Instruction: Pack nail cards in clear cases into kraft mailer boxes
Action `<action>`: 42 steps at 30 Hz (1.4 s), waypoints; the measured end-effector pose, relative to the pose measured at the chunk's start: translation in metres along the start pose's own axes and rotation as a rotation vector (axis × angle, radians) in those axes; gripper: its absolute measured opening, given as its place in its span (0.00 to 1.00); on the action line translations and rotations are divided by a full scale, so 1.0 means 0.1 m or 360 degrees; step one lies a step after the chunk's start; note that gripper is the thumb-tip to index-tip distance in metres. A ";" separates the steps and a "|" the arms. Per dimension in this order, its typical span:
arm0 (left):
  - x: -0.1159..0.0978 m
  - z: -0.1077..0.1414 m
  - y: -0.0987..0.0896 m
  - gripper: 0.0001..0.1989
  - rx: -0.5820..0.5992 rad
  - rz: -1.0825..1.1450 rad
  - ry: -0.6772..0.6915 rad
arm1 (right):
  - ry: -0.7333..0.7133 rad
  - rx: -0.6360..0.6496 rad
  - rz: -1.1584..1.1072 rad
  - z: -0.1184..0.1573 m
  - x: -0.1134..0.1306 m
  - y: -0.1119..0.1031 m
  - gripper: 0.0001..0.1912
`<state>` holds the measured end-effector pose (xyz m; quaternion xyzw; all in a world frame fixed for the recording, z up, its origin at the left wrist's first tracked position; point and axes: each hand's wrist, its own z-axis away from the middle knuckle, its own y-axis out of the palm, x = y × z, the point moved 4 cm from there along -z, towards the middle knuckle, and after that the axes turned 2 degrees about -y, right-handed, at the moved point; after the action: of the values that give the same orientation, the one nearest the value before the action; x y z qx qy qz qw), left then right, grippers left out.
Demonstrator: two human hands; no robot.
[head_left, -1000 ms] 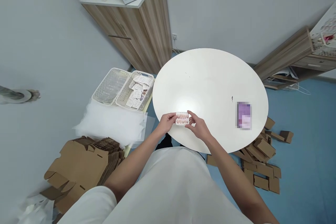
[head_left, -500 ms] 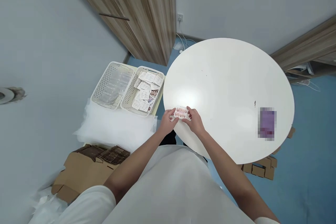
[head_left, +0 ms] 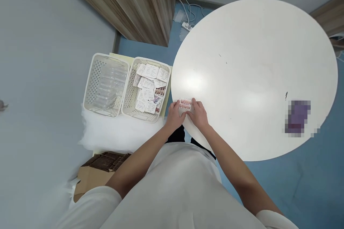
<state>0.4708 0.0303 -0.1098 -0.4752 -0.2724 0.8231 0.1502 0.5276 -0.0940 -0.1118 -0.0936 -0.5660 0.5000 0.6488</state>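
At the near left edge of the white round table [head_left: 249, 75], I hold a small flat pack of pink press-on nails [head_left: 185, 104], its two rows facing up. My left hand [head_left: 174, 116] grips the left side of the pack with bent fingers. On the opposite side, my right hand [head_left: 199, 115] pinches it, and the two thumbs nearly meet below its near edge. Left of the table, a white basket [head_left: 126, 105] contains several printed cards [head_left: 146, 94], some showing dark nails.
Another white basket [head_left: 85, 94] carries clear plastic trays [head_left: 107, 87]. White wrapping sheets [head_left: 118, 130] lie in front of the baskets, with a cardboard box [head_left: 92, 177] nearer me. A pixelated purple item [head_left: 297, 116] rests on the table's right. Cables [head_left: 189, 10] run along the floor.
My view has shifted, with the table appearing larger. Both hands have drawn closer together around the nail pack, and the thumbs now nearly touch.
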 end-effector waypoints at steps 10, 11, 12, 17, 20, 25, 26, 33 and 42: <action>-0.04 -0.05 -0.02 0.31 0.0047 0.0167 -0.0037 | 0.0082 -0.0165 -0.0449 -0.03 0.08 0.04 0.31; -0.04 -0.06 -0.03 0.31 0.0058 0.0181 -0.0044 | 0.0082 -0.0168 -0.0456 -0.05 0.09 0.04 0.31; -0.04 -0.07 -0.04 0.31 0.0067 0.0193 -0.0047 | 0.0084 -0.0169 -0.0459 -0.07 0.09 0.04 0.31; -0.06 -0.06 -0.06 0.31 0.0045 0.0195 -0.0006 | 0.0064 -0.0189 -0.0465 -0.08 0.10 0.04 0.30; -0.07 -0.04 -0.07 0.31 0.0009 0.0180 0.0016 | 0.0036 -0.0236 -0.0468 -0.05 0.10 0.02 0.30; -0.11 0.07 -0.04 0.32 -0.0096 0.0144 0.0001 | -0.0010 -0.0246 -0.0444 0.07 0.07 -0.09 0.29; -0.12 0.11 -0.03 0.31 -0.0118 0.0140 -0.0009 | -0.0021 -0.0238 -0.0433 0.11 0.06 -0.11 0.28; -0.22 0.59 0.10 0.30 -0.0289 0.0201 -0.0087 | -0.0226 -0.0179 -0.0359 0.48 -0.08 -0.32 0.26; -0.20 1.39 0.17 0.29 -0.0498 0.0162 -0.0186 | -0.0391 -0.0076 -0.0415 0.92 -0.17 -0.46 0.22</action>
<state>0.3611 -0.0362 -0.0503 -0.4572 -0.3811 0.8034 0.0165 0.4786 -0.1696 -0.0595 0.0270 -0.6600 0.4056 0.6317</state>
